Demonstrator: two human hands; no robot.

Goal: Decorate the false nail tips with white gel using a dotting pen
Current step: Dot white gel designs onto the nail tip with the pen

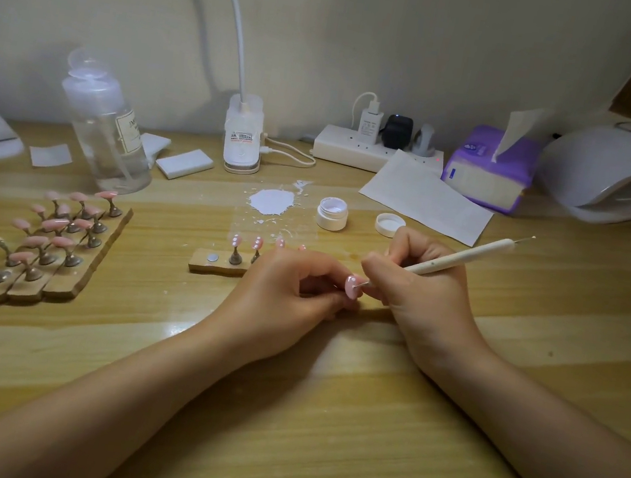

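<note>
Left hand [290, 288] pinching a pink nail tip [352, 288] low over the surface [319, 423]; right hand [416, 290] gripping the dotting pen [462, 257], its metal point touching that tip. Behind the hands, a wooden strip [216, 265] with dotted tips [236, 241] on stands, a white gel smear [272, 201], an open jar [332, 212] and its lid [389, 224]. Far left, wooden strips with plain pink tips [57, 227].

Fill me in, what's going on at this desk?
A person is dotting false nails. The left hand holds one pink nail tip while the right hand touches the dotting pen to it. Behind them, a wooden strip carries tips already dotted white. The open gel jar stands beside a white gel smear; plain pink tips wait on stands to the left.
</note>
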